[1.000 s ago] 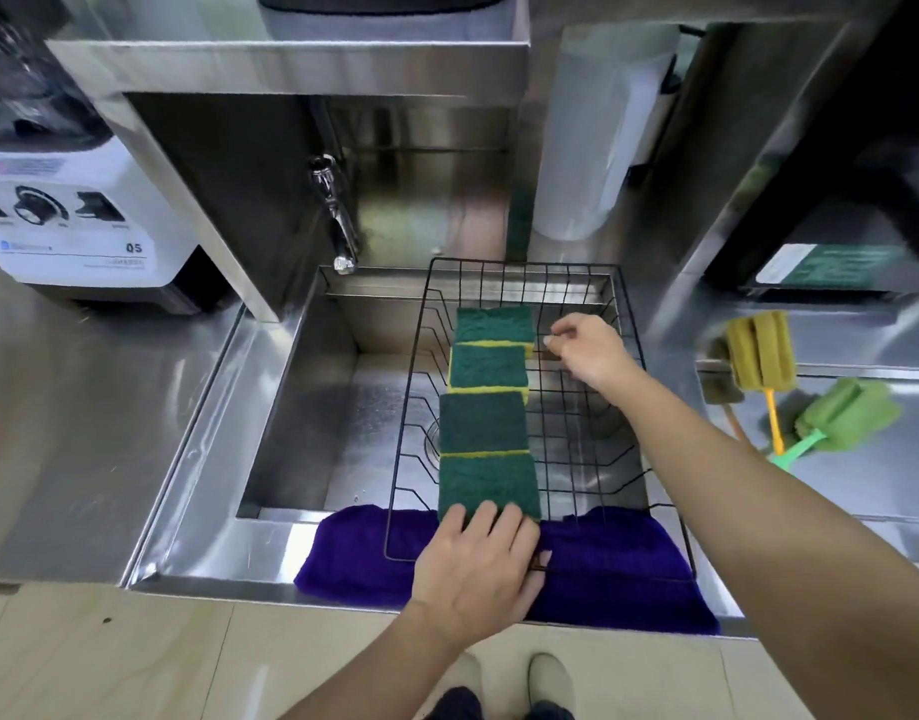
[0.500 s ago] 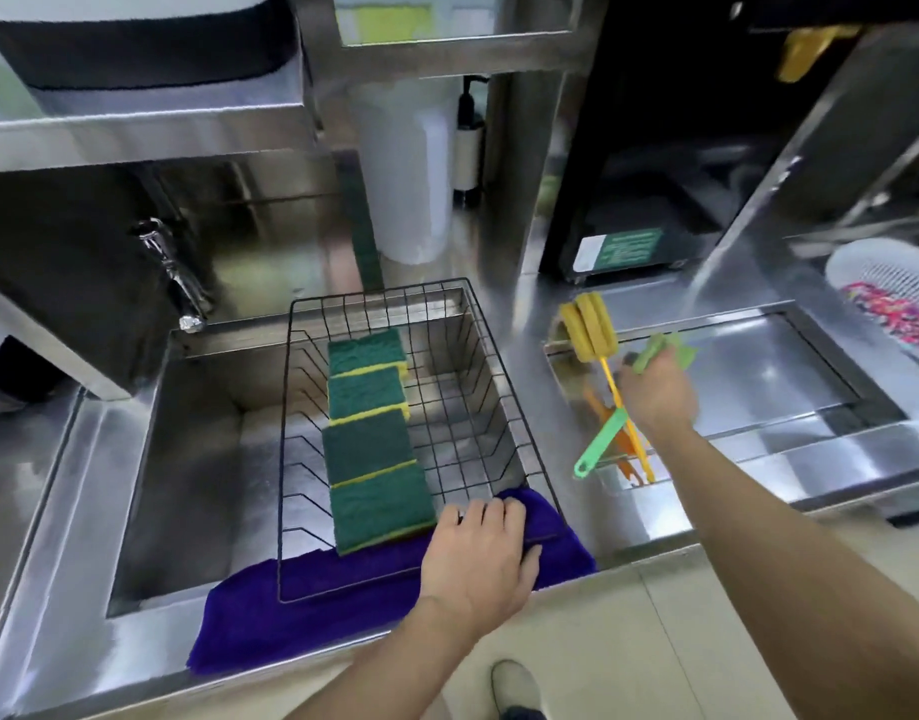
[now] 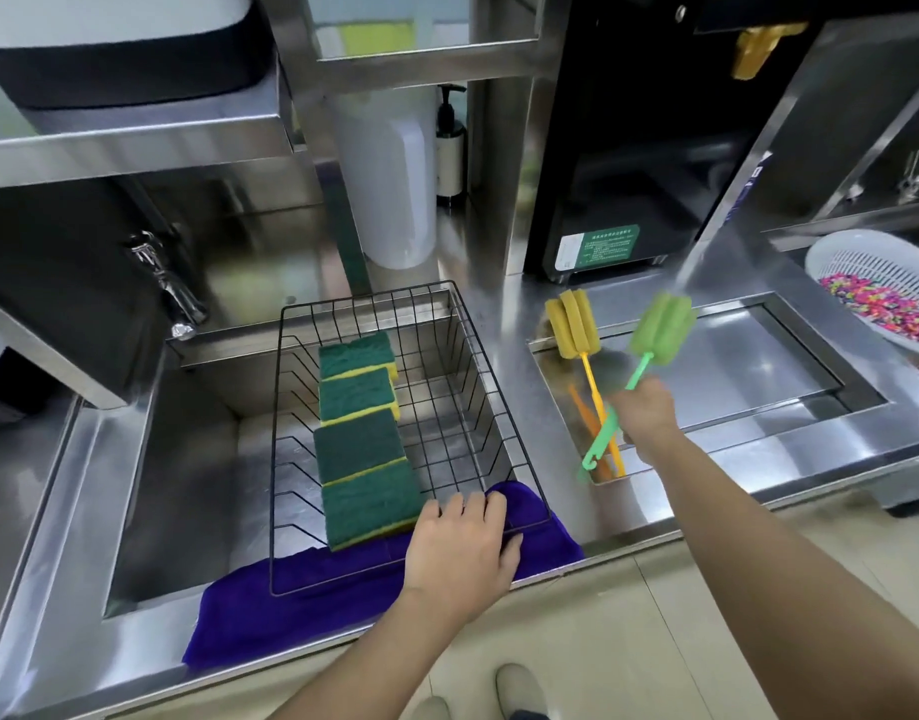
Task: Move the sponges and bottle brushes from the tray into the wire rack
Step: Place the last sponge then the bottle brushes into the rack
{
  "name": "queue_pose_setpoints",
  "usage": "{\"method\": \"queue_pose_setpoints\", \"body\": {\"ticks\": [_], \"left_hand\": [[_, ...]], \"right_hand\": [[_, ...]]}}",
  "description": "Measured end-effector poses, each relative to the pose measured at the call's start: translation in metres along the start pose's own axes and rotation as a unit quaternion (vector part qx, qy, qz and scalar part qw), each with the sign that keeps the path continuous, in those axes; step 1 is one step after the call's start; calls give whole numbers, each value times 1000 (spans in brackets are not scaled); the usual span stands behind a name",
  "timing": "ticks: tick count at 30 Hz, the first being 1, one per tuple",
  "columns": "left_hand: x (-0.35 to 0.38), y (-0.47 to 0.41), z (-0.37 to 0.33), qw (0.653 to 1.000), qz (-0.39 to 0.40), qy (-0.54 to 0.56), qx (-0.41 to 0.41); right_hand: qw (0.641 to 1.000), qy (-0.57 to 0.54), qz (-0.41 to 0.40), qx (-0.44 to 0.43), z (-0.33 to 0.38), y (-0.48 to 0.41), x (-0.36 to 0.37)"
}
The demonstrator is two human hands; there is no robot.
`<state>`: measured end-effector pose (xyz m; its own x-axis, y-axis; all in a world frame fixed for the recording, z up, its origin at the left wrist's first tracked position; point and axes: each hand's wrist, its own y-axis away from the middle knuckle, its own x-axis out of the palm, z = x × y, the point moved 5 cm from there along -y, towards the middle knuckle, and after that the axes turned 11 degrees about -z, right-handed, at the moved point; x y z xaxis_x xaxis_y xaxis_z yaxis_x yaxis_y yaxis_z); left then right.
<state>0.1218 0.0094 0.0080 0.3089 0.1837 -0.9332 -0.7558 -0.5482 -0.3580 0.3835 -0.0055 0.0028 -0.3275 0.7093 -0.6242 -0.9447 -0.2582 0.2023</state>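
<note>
A black wire rack (image 3: pixel 491 356) sits over the sink, and several green-and-yellow sponges (image 3: pixel 358 444) lie in a row along its bottom. My left hand (image 3: pixel 462 548) rests on the rack's near rim, fingers curled over the wire. Right of the rack lies a recessed steel tray (image 3: pixel 790 366). My right hand (image 3: pixel 644 415) grips the handle of a green bottle brush (image 3: pixel 660 330), whose foam head is raised above the tray. A yellow bottle brush (image 3: pixel 574 330) leans on the tray's left edge, with an orange handle (image 3: pixel 584 413) beside it.
A purple cloth (image 3: pixel 301 595) hangs over the sink's front edge under the rack. A tap (image 3: pixel 166 283) stands at the sink's back left. At the far right stands a white colander (image 3: pixel 873 288) of coloured bits. A white jug (image 3: pixel 389 174) stands behind the rack.
My right hand left the rack, reached right to the tray and took hold of the green brush, which is now lifted. My left hand stayed on the rack's near rim.
</note>
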Motion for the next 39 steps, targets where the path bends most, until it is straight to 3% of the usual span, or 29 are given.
{"method": "queue_pose_setpoints", "body": {"ticks": [3, 9, 15, 19, 27, 32, 39], "left_hand": [[-3, 3, 5, 1000, -4, 1, -2], [-11, 19, 37, 999, -18, -14, -45], [-13, 23, 30, 999, -42, -6, -2], [-12, 28, 36, 999, -41, -17, -20], [-9, 30, 36, 998, -40, -44, 1], [-8, 31, 34, 998, -54, -36, -3], [-7, 28, 34, 999, -27, -28, -16]], "right_hand": [[996, -54, -24, -62, 27, 1, -5], [964, -145, 146, -167, 100, 57, 48], [940, 10, 264, -216, 103, 91, 87], [922, 76, 336, -179, 91, 117, 128], [889, 195, 382, -163, 61, 140, 165], [819, 349, 340, -302, 59, 139, 170], [799, 384, 317, -336, 63, 137, 165]]}}
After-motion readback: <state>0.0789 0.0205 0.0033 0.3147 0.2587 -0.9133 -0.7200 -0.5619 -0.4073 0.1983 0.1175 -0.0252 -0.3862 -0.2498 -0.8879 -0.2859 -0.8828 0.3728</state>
